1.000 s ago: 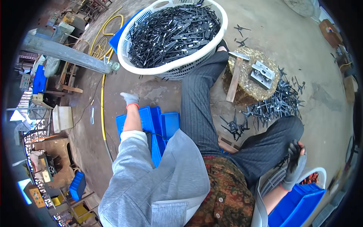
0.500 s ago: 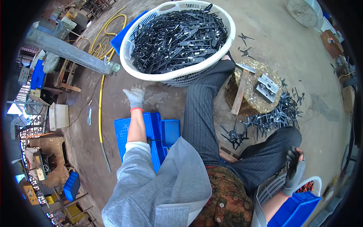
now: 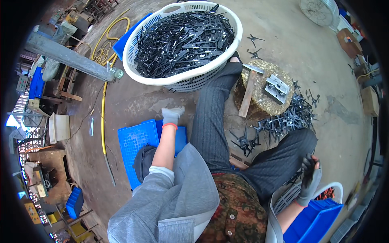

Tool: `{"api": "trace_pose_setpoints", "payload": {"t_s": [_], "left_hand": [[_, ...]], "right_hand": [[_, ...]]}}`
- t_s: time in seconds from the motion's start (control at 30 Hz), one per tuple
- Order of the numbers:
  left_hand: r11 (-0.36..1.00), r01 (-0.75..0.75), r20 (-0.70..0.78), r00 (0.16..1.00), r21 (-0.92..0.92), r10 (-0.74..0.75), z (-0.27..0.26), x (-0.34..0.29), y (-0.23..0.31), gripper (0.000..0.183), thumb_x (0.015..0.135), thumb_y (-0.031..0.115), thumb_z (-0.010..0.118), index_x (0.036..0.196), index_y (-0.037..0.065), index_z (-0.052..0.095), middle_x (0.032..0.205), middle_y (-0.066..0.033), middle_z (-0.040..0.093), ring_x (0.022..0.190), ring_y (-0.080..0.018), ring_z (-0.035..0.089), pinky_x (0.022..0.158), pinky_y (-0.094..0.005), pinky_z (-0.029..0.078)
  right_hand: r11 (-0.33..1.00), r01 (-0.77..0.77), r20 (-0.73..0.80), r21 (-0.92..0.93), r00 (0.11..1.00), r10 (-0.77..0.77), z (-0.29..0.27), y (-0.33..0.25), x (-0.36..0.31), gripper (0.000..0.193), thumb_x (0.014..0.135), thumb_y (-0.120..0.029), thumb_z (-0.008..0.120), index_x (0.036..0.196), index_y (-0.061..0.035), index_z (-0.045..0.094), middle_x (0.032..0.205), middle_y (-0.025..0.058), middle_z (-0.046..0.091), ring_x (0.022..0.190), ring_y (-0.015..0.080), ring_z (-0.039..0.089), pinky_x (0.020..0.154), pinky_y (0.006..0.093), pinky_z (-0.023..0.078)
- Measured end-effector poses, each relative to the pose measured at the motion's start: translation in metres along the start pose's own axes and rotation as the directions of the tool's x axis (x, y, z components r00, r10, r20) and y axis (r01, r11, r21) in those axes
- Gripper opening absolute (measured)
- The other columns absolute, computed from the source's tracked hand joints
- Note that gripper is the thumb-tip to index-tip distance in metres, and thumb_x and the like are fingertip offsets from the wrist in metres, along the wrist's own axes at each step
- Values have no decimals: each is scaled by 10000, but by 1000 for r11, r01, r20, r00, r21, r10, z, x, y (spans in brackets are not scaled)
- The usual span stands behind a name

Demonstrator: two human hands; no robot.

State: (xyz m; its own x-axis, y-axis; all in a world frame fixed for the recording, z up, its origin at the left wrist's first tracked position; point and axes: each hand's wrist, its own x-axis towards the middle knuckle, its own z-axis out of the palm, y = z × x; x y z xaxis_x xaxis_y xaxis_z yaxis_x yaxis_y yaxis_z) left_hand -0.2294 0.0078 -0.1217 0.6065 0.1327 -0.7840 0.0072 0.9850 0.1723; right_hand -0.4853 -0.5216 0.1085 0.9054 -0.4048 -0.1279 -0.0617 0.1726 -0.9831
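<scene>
My left hand (image 3: 172,115), in a pale grey work glove, is held over the blue plastic bins (image 3: 137,139) on the floor. Its fingers point ahead and to the right, loosely apart, with nothing seen in them. Beside my right knee is my right hand (image 3: 310,181), gloved in grey with a dark palm and bare fingertips. Its fingers are loosely bent, and nothing shows between them. Just below it are a white basket (image 3: 339,190) with orange and black pieces and a blue bin (image 3: 312,222). A dark rounded item (image 3: 143,162) sits under my left forearm.
A large white basket (image 3: 239,36) heaped with black clamp-like parts (image 3: 184,44) stands ahead. Right of it, a round block (image 3: 259,95) carries a metal fixture (image 3: 277,89) and a wooden-handled hammer (image 3: 248,93). Black spring clamps (image 3: 289,115) lie piled beside it. A yellow hose (image 3: 103,121) runs along the left.
My left hand has moved right and slightly back toward me, its fingers less spread. The dark rounded item has come into view under that forearm. My right hand stays by the knee.
</scene>
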Motion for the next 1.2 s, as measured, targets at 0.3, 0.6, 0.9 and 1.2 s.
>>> {"api": "trace_pose_setpoints", "payload": {"t_s": [0.3,0.6,0.9,1.2], "left_hand": [[-927,26,301,942,373,147,145,-22,-70,704,802,554,436,1414,223,334,1491,-69,262,1382,-264,208,1122,-436,147],[-863,-49,355,922,503,154,130,-25,-79,711,790,590,435,1404,242,350,1483,-64,286,1366,-300,235,1114,-482,141],[-870,185,111,959,456,262,75,-9,-78,809,766,654,464,1433,226,300,1488,-43,286,1389,-241,206,1100,-385,204],[-581,-600,828,484,550,284,123,49,-92,674,841,579,352,1381,176,370,1457,-92,315,1350,-289,259,1117,-428,212]], "right_hand": [[997,-10,-3,78,1000,10,-8,5,6,430,963,-362,446,1158,19,489,1113,140,573,961,166,562,841,278,439],[988,-34,-86,152,995,47,-11,7,6,403,963,-351,446,1110,22,490,1026,110,531,846,128,481,735,242,382],[990,-49,-49,131,997,56,-6,9,4,400,962,-349,451,1104,23,490,986,87,506,809,115,448,699,235,360],[990,-38,30,138,999,34,-9,12,9,407,969,-354,432,1138,10,504,1108,146,566,953,174,553,825,284,434]]}}
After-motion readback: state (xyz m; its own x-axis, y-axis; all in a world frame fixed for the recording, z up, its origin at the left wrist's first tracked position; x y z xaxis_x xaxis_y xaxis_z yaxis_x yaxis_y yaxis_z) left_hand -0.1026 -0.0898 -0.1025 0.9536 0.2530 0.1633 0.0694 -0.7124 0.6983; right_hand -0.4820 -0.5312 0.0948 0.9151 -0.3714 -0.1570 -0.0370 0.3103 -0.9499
